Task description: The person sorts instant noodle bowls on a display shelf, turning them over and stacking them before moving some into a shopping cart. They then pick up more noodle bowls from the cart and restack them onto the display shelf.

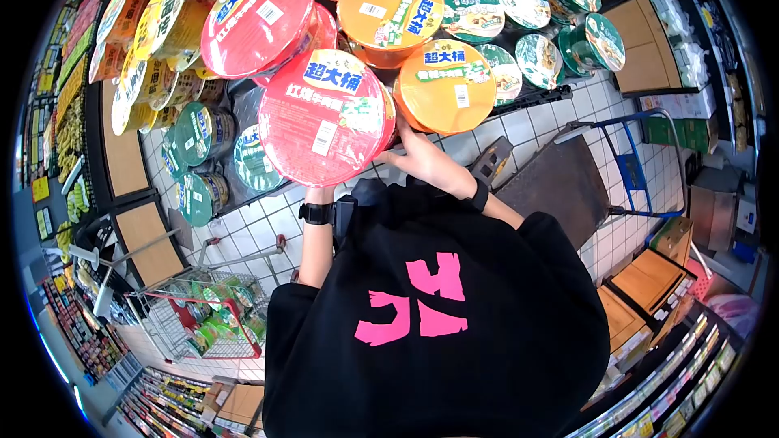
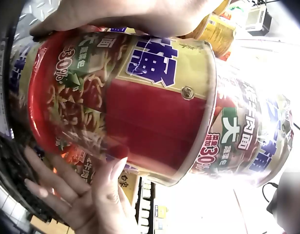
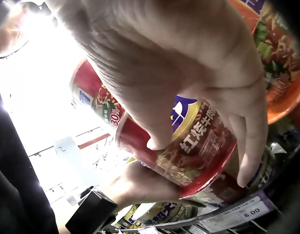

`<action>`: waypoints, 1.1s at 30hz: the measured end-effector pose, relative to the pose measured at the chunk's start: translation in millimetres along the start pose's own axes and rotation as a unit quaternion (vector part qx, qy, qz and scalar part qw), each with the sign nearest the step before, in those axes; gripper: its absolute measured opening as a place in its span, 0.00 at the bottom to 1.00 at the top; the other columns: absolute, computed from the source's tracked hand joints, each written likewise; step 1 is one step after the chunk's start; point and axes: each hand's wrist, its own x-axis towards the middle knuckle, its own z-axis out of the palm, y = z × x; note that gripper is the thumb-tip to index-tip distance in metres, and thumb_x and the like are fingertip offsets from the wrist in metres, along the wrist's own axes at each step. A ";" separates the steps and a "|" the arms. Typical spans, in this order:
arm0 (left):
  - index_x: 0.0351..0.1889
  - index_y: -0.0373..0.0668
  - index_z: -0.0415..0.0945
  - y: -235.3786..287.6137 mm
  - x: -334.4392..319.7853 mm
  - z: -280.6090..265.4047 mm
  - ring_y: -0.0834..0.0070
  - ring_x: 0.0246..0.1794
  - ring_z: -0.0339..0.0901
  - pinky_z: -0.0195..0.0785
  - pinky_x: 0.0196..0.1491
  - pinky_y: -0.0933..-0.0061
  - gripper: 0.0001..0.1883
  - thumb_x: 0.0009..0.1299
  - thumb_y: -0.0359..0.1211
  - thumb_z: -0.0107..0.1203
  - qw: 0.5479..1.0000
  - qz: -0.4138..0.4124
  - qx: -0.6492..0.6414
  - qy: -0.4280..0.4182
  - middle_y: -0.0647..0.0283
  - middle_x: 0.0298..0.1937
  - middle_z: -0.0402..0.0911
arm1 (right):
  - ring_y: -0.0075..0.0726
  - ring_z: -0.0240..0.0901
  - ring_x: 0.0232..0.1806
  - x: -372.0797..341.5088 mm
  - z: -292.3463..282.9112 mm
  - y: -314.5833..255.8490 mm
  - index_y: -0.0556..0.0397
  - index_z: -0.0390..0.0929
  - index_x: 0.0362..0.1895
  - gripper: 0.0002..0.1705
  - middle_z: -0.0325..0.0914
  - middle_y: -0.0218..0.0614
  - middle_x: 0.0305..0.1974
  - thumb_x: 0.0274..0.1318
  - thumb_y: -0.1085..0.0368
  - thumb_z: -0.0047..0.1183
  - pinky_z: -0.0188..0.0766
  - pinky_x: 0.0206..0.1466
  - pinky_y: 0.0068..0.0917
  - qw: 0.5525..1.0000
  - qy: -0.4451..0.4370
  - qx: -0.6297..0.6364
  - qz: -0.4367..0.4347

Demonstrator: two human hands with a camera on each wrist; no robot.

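Note:
A large red instant noodle tub (image 1: 302,126), wrapped in clear film, stands before me at the display's front, lid toward me. In the left wrist view, a second red tub (image 2: 252,131) is stacked end to end with it. My left hand (image 2: 125,14) grips the tub's side, mostly hidden under it in the head view (image 1: 320,195). On the other side is my right hand (image 1: 430,164), between the red tub and an orange noodle tub (image 1: 448,97). Its thumb (image 3: 160,139) touches the red tub's wall while the other fingers extend straight, spread apart.
More red, yellow and green noodle tubs (image 1: 471,12) crowd the display. A price tag (image 3: 238,214) runs along its front edge. To the right, a flat trolley (image 1: 556,191) with a blue handle stands on the tiles; a shopping cart (image 1: 203,312) holding green packs is at lower left.

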 end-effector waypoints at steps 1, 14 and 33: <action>0.62 0.38 0.60 0.3 -0.8 2.3 0.71 0.57 0.69 0.64 0.56 0.67 0.24 0.74 0.43 0.42 1.000 0.000 -0.009 -0.001 0.60 0.58 0.70 | 0.50 0.51 0.68 3.9 -0.1 8.6 0.62 0.32 0.68 0.58 0.51 0.59 0.65 0.49 0.52 0.61 0.56 0.65 0.38 0.997 0.013 -0.073 0.002; 0.60 0.40 0.63 24.3 -2.1 63.2 0.74 0.55 0.70 0.65 0.53 0.69 0.23 0.74 0.45 0.39 0.996 0.035 0.053 -0.056 0.62 0.56 0.72 | 0.48 0.71 0.52 18.0 -6.8 10.8 0.63 0.65 0.57 0.43 0.66 0.50 0.56 0.36 0.62 0.71 0.68 0.55 0.35 0.993 0.006 -0.101 -0.058; 0.71 0.47 0.43 71.9 2.1 41.4 0.68 0.70 0.51 0.50 0.64 0.45 0.32 0.75 0.55 0.26 0.953 -0.159 0.032 -0.255 0.63 0.72 0.50 | 0.32 0.72 0.49 12.2 34.7 -3.0 0.55 0.71 0.53 0.28 0.76 0.38 0.49 0.46 0.64 0.65 0.70 0.50 0.30 0.964 0.163 -0.179 -0.112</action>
